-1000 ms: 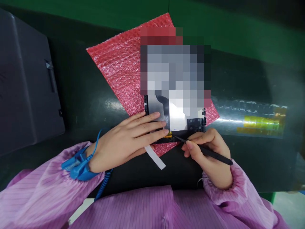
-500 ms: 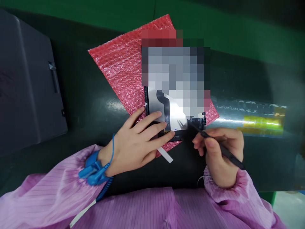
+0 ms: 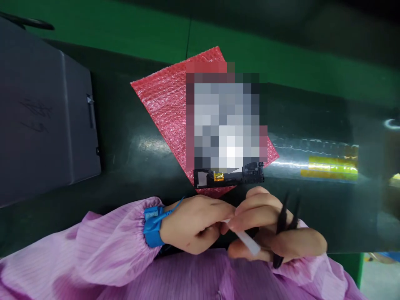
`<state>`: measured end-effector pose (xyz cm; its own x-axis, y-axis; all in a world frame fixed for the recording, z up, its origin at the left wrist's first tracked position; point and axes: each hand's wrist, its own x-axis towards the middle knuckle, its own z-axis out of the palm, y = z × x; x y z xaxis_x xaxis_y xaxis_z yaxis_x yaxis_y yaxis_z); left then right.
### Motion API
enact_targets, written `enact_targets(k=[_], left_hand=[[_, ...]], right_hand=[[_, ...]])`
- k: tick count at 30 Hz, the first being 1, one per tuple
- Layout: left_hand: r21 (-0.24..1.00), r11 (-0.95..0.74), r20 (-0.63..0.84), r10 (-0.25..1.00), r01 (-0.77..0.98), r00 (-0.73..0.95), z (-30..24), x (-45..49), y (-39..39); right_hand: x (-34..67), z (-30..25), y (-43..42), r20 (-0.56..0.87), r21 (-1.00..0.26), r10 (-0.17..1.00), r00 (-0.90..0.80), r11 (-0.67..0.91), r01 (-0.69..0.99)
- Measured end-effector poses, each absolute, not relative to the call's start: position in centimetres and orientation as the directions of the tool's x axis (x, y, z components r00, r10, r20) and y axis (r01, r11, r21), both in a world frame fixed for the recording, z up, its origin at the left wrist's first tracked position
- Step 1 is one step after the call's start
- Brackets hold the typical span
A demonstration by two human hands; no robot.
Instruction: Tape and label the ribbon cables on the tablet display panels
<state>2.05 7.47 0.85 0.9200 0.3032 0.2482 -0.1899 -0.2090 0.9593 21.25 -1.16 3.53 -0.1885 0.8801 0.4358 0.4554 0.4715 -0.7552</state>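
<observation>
The left hand [image 3: 196,221], fingers curled, whether pinching I cannot tell, meets the right hand [image 3: 264,217] at three o'clock by a narrow white strip [image 3: 249,242]; right-hand fingers clamp black two-pronged tweezers [image 3: 282,220].

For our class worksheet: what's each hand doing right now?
Left hand: closed; whether it grips the white strip is unclear.
Right hand: holding black tweezers.
</observation>
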Motion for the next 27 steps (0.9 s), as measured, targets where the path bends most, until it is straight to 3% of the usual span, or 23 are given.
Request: enact_targets(k=[2, 5, 8, 11, 14, 16, 20, 27], left_hand=[[0.954, -0.230, 0.252, 0.281, -0.190, 0.926, 0.7, 2.2, 7.7], [0.953, -0.228, 0.254, 0.250, -0.198, 0.934, 0.6, 2.2, 8.0], [0.954, -0.222, 0.259, 0.277, -0.200, 0.926, 0.5, 1.8, 8.7], [0.899, -0.385, 0.349, 0.340, -0.209, 0.873, 0.5, 1.0, 10.4], [0.778, -0.617, 0.409, 0.352, -0.119, 0.842, 0.5, 0.0, 12.7], [0.691, -0.723, 0.397, 0.364, -0.013, 0.843, 0.4, -0.6, 14.1], [0.562, -0.811, 0.393, 0.437, 0.166, 0.809, 0.1, -1.1, 15.7], [0.428, -0.824, 0.373, 0.536, 0.373, 0.757, -0.7, -0.5, 15.2]], right_hand=[[20.9, 4.3, -0.4, 0.514, -0.779, 0.849, -0.123, 0.522, 0.348], [21.3, 5.3, 0.3, 0.504, -0.837, 0.862, -0.053, 0.502, 0.218], [22.3, 6.2, 1.3, 0.398, -0.914, 0.910, 0.115, 0.382, 0.134], [23.1, 6.4, 3.6, 0.186, -0.979, 0.948, 0.258, 0.155, 0.135], [23.1, 5.0, 6.8, -0.033, -0.993, 0.981, 0.192, -0.054, 0.108], [22.9, 3.6, 8.6, -0.093, -0.990, 0.987, 0.129, -0.105, 0.091], [22.7, 1.5, 10.7, -0.073, -0.983, 0.992, 0.105, -0.089, 0.159], [22.5, 1.2, 11.6, -0.037, -0.966, 0.991, 0.131, -0.069, 0.249]])
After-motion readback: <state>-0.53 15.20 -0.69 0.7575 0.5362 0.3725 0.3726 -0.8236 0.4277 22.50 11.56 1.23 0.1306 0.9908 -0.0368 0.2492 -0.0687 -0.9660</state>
